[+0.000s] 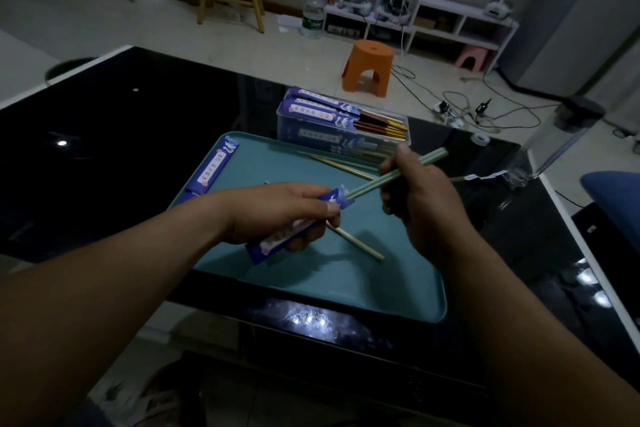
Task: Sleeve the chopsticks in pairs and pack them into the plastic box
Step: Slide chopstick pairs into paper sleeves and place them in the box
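My left hand grips a blue paper sleeve above the teal tray. My right hand holds a pair of pale green chopsticks whose tips sit in the sleeve's mouth. A loose light chopstick lies on the tray under my hands, and several more loose chopsticks lie near the tray's far edge. An empty blue sleeve rests on the tray's left side. The clear plastic box behind the tray holds several sleeved pairs.
The tray lies on a glossy black table. A roll of tape and a clear plastic container stand at the table's right. On the floor beyond are an orange stool, cables and a low shelf.
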{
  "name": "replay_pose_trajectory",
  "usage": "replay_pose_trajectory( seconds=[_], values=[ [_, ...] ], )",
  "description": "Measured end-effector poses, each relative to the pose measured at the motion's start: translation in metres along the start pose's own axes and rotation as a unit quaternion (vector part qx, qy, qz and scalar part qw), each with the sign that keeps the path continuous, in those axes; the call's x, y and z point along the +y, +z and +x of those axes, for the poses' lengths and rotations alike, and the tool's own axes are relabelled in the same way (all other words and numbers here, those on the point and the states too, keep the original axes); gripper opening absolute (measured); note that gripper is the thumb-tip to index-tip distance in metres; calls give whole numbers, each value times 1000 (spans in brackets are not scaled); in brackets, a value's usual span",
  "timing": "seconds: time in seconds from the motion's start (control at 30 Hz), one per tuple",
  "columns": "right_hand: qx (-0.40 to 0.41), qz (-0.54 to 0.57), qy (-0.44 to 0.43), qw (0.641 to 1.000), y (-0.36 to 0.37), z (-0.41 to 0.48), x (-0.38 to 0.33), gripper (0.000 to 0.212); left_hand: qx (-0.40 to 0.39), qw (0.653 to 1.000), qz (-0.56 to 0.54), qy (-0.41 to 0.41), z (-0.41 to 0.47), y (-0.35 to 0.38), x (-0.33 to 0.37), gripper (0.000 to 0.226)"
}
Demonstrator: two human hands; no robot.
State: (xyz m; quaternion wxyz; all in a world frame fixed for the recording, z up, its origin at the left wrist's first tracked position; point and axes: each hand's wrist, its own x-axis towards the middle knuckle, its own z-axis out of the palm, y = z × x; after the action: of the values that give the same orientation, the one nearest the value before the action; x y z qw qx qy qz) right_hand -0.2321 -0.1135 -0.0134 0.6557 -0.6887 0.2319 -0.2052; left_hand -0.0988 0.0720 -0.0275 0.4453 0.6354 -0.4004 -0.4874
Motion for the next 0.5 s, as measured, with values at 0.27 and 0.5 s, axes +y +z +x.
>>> replay_pose_trajectory(
  seconds=[0.27, 0.5],
  values=[
    [63, -27, 48, 996, 4, 6, 8, 32, 21, 998, 54, -18, 2, -8, -9, 26],
    [-6, -93, 32, 995, 19, -6, 13, 24, 13, 998, 48, -31, 6, -6, -8, 28]
  ],
)
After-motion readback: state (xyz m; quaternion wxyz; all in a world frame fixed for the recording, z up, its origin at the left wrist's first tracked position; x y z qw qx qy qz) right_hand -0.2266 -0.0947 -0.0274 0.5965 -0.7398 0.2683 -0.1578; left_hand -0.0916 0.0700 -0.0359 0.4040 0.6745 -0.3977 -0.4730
